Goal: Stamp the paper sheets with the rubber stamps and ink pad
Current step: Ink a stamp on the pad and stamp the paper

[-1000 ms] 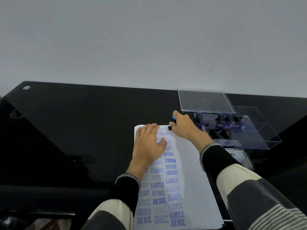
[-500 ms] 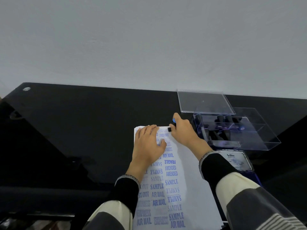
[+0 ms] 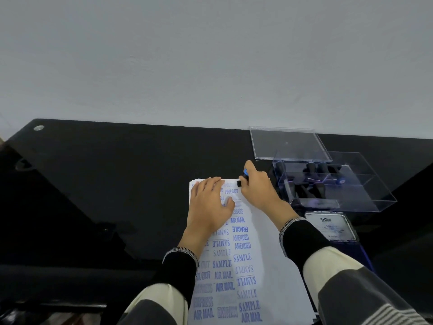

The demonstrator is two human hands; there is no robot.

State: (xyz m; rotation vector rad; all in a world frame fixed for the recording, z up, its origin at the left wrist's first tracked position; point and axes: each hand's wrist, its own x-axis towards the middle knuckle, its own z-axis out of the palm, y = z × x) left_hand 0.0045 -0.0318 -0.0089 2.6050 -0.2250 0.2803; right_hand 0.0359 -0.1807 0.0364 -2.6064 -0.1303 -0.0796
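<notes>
A white paper sheet [image 3: 269,249] lies on the black desk, covered with several blue stamped words such as SAMPLE, AIR MAIL and AMENDED. My left hand [image 3: 209,207] rests flat on the sheet's upper left part, fingers straight. My right hand [image 3: 257,186] grips a black rubber stamp with a blue top [image 3: 242,178] at the sheet's top edge, its base on the paper. The ink pad [image 3: 330,227], its lid labelled Artline, lies right of the sheet beside my right forearm.
A clear plastic box [image 3: 365,198] with several black stamps stands to the right of my right hand. Its clear lid [image 3: 288,143] lies behind it near the wall. The black desk [image 3: 117,184] stretches to the left.
The right hand with the stamp has shifted slightly along the sheet's top edge. The left hand has stayed flat on the paper.
</notes>
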